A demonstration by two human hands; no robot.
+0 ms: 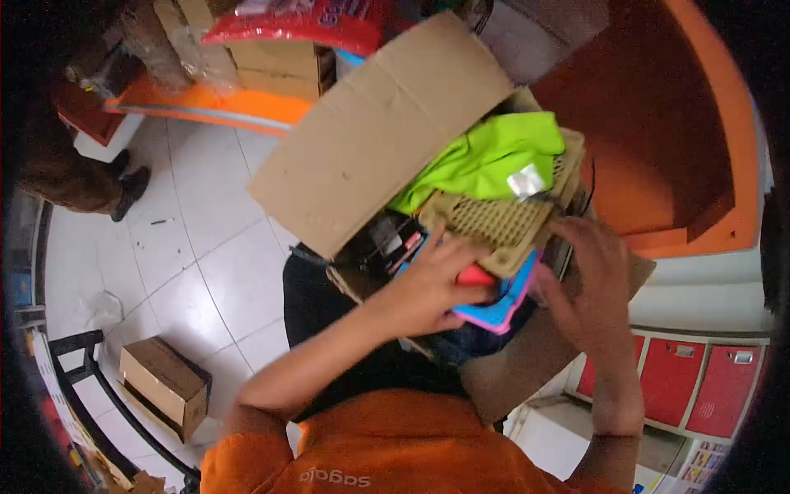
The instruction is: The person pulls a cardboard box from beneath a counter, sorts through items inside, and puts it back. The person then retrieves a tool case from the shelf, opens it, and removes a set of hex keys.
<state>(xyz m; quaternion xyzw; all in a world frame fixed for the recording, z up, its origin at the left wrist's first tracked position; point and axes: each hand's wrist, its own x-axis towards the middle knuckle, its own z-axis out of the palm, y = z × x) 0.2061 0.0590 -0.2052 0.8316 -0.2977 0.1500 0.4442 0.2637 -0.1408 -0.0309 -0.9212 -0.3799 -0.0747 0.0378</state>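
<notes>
A cardboard box point(383, 136) stands in front of me with its flaps up, packed with mixed goods. Inside lie a bright green cloth point(485, 160) with a white label and a tan perforated plastic basket point(498, 224). Below the basket is a blue and pink plastic piece point(492, 316), with something red point(475, 276) on top. My left hand point(440, 284) curls over the blue and pink piece, one finger reaching the basket. At the basket's right edge is my right hand point(591, 276), fingers and thumb apart. The lower contents are hidden.
An orange shelf unit point(720, 123) stands at right, above red lockers point(671, 383). Another person's leg and shoe point(132, 189) show at left. A small carton point(164, 383) lies on the tiled floor. Red packaging point(304, 29) and more boxes sit on an orange shelf behind.
</notes>
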